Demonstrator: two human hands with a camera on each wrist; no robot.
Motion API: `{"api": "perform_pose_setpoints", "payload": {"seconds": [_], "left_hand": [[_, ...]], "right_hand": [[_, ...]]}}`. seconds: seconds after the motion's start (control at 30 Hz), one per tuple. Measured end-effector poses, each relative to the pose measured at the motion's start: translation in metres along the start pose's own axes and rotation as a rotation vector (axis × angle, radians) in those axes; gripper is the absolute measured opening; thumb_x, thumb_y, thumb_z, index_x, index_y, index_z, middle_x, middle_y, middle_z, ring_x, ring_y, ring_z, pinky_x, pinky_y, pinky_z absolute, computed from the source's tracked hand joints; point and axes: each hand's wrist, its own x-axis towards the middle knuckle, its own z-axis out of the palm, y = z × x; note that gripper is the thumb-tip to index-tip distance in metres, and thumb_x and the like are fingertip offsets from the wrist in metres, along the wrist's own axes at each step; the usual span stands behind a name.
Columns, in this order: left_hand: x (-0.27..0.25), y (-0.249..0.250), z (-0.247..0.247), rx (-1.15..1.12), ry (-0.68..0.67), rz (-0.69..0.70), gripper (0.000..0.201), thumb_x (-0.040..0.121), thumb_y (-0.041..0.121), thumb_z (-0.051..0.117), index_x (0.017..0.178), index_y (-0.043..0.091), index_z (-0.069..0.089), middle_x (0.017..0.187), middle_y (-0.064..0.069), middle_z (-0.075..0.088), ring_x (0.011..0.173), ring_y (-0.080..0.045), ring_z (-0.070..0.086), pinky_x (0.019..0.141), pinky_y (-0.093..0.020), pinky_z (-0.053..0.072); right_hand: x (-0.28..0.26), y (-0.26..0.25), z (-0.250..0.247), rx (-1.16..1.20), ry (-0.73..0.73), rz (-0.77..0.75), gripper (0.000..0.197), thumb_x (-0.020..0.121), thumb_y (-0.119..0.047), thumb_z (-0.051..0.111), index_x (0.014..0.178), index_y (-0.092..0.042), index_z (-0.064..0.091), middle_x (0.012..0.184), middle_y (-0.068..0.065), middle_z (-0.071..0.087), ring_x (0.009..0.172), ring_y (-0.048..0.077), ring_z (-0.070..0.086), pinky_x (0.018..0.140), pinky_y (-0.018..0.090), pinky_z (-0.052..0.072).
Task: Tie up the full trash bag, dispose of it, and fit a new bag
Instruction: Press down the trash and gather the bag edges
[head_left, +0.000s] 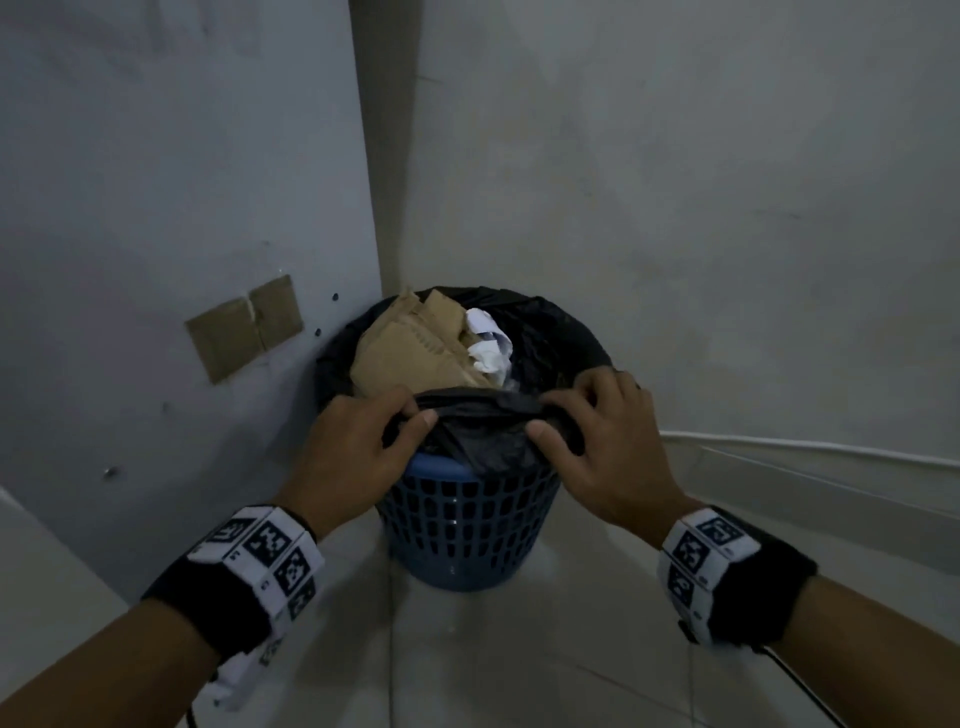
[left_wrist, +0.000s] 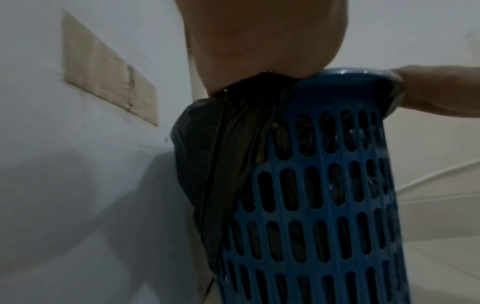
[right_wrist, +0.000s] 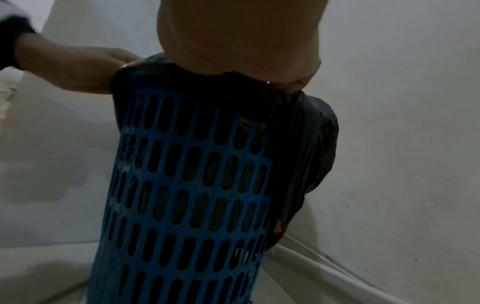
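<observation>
From the head camera, a round blue plastic basket with slotted sides (head_left: 467, 525) is standing on a pale tiled floor (head_left: 519, 665), tucked into the corner where two grey-white plastered walls (head_left: 675, 208) are meeting. A black plastic trash bag (head_left: 550, 332) is lining the basket, its mouth folded over the rim on the far side. Torn brown cardboard (head_left: 410, 348) and crumpled white paper (head_left: 488, 343) are filling it to the top. At the near rim, the left hand (head_left: 353, 447) and the right hand (head_left: 597, 441) are each pinching the bag's edge between thumb and curled fingers, bunching it up off the basket. A brown cardboard patch (head_left: 244, 327) is sticking to the wall left of the basket, and a white cable (head_left: 810, 447) is running along the wall base to its right.

From the left wrist, the left palm (left_wrist: 259, 41) is pressing over gathered black film above the basket's rim (left_wrist: 345, 73), while loose bag is hanging down the basket's left side.

From the right wrist, the right palm (right_wrist: 239, 37) is covering bunched bag at the basket top, and the left hand is gripping the bag's edge on the far side.
</observation>
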Motion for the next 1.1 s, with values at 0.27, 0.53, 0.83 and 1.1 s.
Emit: {"api": "perform_pose_setpoints", "payload": {"seconds": [0.27, 0.53, 0.83, 1.1], "left_hand": [[0.001, 0.012, -0.005, 0.209, 0.05, 0.161, 0.03, 0.096, 0.036, 0.045, 0.104, 0.017, 0.067, 0.11, 0.003, 0.065, 0.1, -0.018, 0.059, 0.084, -0.041, 0.047], [-0.004, 0.026, 0.014, 0.083, -0.051, 0.107, 0.039, 0.093, 0.053, 0.044, 0.079, 0.026, 0.067, 0.08, 0.013, 0.068, 0.076, -0.005, 0.061, 0.074, -0.035, 0.044], [0.013, 0.045, 0.022, -0.054, 0.019, 0.069, 0.031, 0.094, 0.048, 0.045, 0.076, 0.025, 0.053, 0.089, 0.009, 0.061, 0.084, -0.007, 0.058, 0.073, -0.031, 0.048], [0.009, 0.054, 0.025, 0.113, -0.101, -0.059, 0.05, 0.086, 0.069, 0.04, 0.126, 0.04, 0.051, 0.107, 0.017, 0.066, 0.091, -0.005, 0.061, 0.071, -0.024, 0.051]], "right_hand": [[0.001, -0.031, 0.012, -0.18, 0.03, -0.005, 0.051, 0.099, -0.047, 0.028, 0.074, -0.02, 0.062, 0.084, -0.004, 0.058, 0.085, 0.025, 0.049, 0.073, 0.037, 0.03], [-0.029, -0.022, 0.002, 0.118, 0.086, -0.122, 0.038, 0.087, -0.055, 0.056, 0.098, -0.018, 0.056, 0.089, 0.0, 0.052, 0.081, 0.019, 0.044, 0.07, 0.033, 0.035], [-0.008, -0.014, -0.005, 0.124, 0.065, -0.248, 0.032, 0.1, -0.031, 0.044, 0.089, -0.011, 0.067, 0.085, 0.005, 0.058, 0.074, 0.025, 0.047, 0.065, 0.039, 0.039], [0.031, -0.009, -0.009, 0.34, 0.066, 0.284, 0.013, 0.093, -0.037, 0.057, 0.087, -0.027, 0.062, 0.073, -0.006, 0.064, 0.068, 0.013, 0.06, 0.061, 0.03, 0.047]]}}
